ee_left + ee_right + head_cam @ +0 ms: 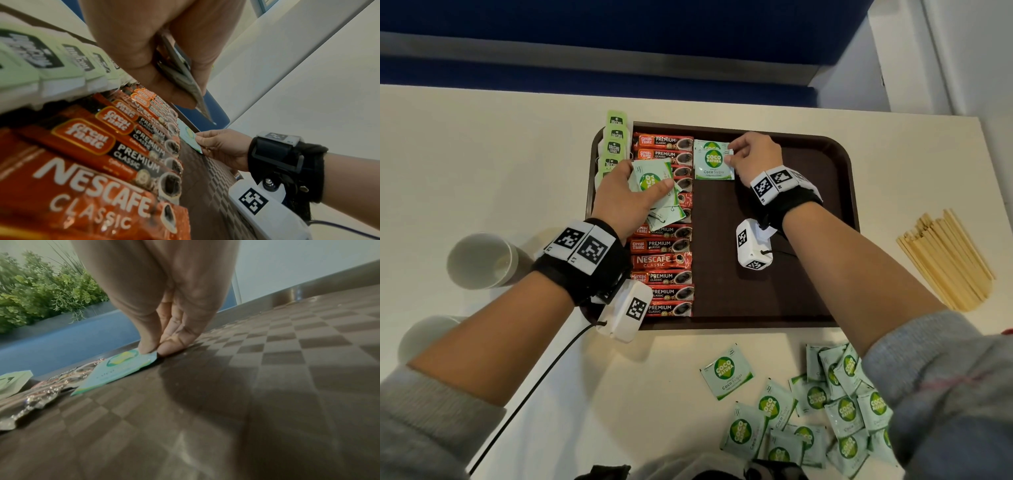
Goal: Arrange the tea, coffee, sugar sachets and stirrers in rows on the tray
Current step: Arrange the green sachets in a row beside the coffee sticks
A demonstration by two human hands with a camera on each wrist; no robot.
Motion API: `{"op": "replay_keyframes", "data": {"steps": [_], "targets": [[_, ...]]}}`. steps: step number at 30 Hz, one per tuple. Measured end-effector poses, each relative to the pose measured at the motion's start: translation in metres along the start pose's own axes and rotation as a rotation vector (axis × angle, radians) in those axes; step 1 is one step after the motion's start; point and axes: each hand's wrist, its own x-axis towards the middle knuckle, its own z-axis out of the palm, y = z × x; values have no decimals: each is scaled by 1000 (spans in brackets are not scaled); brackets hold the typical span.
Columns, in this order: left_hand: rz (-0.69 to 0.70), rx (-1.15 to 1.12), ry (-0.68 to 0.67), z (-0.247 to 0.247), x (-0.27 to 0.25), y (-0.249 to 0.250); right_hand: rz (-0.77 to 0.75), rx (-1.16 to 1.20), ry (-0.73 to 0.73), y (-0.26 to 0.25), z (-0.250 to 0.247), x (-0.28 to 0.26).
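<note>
A dark brown tray [808, 219] sits in the upper middle of the head view on a pale worktop [482, 164]. Down its left side runs a column of green tea sachets [615, 144], partly over the tray's left rim, and just right of them a column of red coffee sachets [664, 267]. At the top of the tray, just right of the coffee column, two sugar sachets [714, 161] lie overlapping; the right hand [755, 156] pinches the right edge of the upper one, its grip pressed together with thumb and fingertips [170, 347] meeting on the sachet's corner, low against the tray. The left hand [623, 198] hovers above the coffee column, its grip curled round a fanned bunch of sugar sachets [654, 192], thumb on top. Loose sugar sachets [818, 407] lie scattered on the worktop in the lower right of the frame, below the tray. A pile of wooden stirrers [947, 260] lies on the worktop at the right of the frame, well apart from the tray's right rim. Two white cups [481, 260] stand at the left of the frame.
</note>
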Motion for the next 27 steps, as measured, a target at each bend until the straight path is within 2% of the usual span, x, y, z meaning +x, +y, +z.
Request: {"op": "replay_keyframes", "data": {"steps": [21,25,27], "targets": [[-6,42,-12,1,-3,2,-22,11,0,2,1,-4],[8,62,-28,3,-7,4,-97,40,68,0,1,-12],[12,67,-50,5,-10,5,-153,46,19,-6,0,-21]]}}
